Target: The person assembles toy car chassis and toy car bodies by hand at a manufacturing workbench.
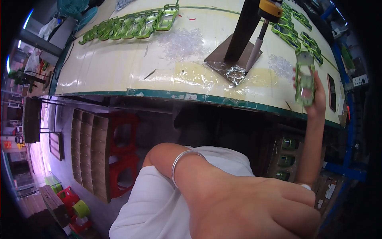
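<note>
My right hand (318, 95), at the right end of the table, is closed round a green see-through plastic housing (305, 79) with an opening in its middle. The housing is held upright above the table's front edge. My left hand (258, 205) is large and close at the lower right, with a silver bangle on the arm. Its fingers are curled and the fingertips are hidden, so whatever they may hold does not show. Ahead, a dark post stands on a brown metal base plate (223, 59). Beside the post, a grey pen-shaped tool (254, 55) points down at the plate.
Green housings (131, 26) line the table's far left; more (286, 34) lie at the right. Piles of clear plastic bits (181, 44) flank the base plate. A phone (332, 91) lies at the right edge. Below are red stools (123, 175), a divided tray (89, 147) and boxed housings (286, 161).
</note>
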`<state>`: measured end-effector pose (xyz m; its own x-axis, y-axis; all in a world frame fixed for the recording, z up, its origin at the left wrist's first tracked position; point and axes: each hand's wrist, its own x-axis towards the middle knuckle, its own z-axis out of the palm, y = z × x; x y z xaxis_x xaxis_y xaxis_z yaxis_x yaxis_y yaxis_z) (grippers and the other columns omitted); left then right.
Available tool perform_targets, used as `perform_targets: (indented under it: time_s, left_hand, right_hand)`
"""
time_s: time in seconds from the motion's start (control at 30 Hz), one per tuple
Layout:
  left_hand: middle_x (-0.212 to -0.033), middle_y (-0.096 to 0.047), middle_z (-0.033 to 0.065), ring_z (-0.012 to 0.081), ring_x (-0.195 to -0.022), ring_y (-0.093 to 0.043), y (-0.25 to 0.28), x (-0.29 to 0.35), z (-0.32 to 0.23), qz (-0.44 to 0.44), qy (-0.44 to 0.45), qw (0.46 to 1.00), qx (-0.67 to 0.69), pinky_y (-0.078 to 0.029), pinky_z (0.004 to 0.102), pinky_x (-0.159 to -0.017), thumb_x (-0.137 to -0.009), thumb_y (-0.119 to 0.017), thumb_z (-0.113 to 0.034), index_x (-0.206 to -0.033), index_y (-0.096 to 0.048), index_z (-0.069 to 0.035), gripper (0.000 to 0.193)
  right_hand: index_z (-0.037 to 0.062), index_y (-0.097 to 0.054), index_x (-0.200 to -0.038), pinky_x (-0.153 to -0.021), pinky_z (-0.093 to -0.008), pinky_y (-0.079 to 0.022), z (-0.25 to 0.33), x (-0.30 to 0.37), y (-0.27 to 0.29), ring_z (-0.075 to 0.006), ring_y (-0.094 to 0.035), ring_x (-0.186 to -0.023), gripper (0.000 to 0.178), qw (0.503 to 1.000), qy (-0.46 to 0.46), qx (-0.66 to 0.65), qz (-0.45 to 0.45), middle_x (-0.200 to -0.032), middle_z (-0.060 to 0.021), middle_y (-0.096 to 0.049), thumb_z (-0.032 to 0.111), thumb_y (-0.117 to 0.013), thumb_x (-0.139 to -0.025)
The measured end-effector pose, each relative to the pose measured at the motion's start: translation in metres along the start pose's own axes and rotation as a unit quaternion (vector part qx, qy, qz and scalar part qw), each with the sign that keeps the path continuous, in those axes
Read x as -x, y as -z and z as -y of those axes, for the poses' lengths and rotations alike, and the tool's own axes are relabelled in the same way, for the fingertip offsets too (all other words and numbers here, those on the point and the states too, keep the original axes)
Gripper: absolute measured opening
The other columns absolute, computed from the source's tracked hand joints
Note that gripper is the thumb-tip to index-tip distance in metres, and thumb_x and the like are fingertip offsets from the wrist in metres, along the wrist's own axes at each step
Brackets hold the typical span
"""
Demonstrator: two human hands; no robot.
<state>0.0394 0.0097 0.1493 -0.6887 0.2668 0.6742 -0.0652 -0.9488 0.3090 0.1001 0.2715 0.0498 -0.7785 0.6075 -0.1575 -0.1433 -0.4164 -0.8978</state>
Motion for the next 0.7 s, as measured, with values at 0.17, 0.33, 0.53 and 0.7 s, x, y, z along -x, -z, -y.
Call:
perform_targets:
  time_s: [0.17, 0.33, 0.53, 0.7]
  left_hand:
    - [-0.054, -0.047, 0.0051, 0.0148, -0.043, -0.043, -0.003, -0.007, 0.008, 0.072, -0.075, 0.995, -0.005, -0.027, 0.0217, -0.034, -0.068, -0.053, 0.000, -0.061, -0.054, -0.010, 0.012]
    - [-0.053, -0.046, 0.0046, 0.0145, -0.042, -0.043, -0.007, -0.011, 0.021, 0.079, -0.100, 0.991, -0.044, -0.027, 0.0218, -0.034, -0.068, -0.053, -0.002, -0.060, -0.053, -0.010, 0.011]
    - [-0.051, -0.046, 0.0040, 0.0142, -0.042, -0.043, 0.002, -0.026, 0.018, 0.085, -0.114, 0.988, -0.067, -0.027, 0.0219, -0.034, -0.069, -0.054, -0.003, -0.059, -0.053, -0.009, 0.012]
    - [-0.050, -0.045, 0.0036, 0.0140, -0.041, -0.043, -0.002, -0.022, 0.027, 0.085, -0.125, 0.984, -0.089, -0.027, 0.0219, -0.034, -0.070, -0.054, -0.005, -0.058, -0.052, -0.009, 0.012]
  right_hand:
    - [0.0087, -0.042, -0.121, -0.085, -0.0267, -0.035, 0.020, -0.079, 0.040, -0.0193, -0.047, -0.101, 0.046, 0.884, 0.145, 0.435, -0.093, -0.112, -0.0113, -0.050, 0.014, -0.054, -0.077]
    - [0.0135, -0.049, -0.116, -0.091, -0.0279, -0.030, 0.023, -0.121, 0.078, -0.0221, -0.043, -0.104, 0.054, 0.752, 0.166, 0.636, 0.056, -0.115, -0.0090, -0.047, 0.000, -0.057, -0.064]
    - [0.0192, -0.052, -0.112, -0.094, -0.0326, -0.028, 0.011, -0.144, 0.051, -0.0273, -0.037, -0.110, 0.051, 0.543, 0.280, 0.792, 0.001, -0.121, -0.0097, -0.040, 0.004, -0.061, -0.064]
    - [0.0215, -0.053, -0.110, -0.094, -0.0359, -0.028, 0.010, -0.164, 0.053, -0.0276, -0.037, -0.112, 0.049, 0.565, 0.270, 0.779, -0.022, -0.124, -0.0091, -0.038, 0.008, -0.062, -0.064]
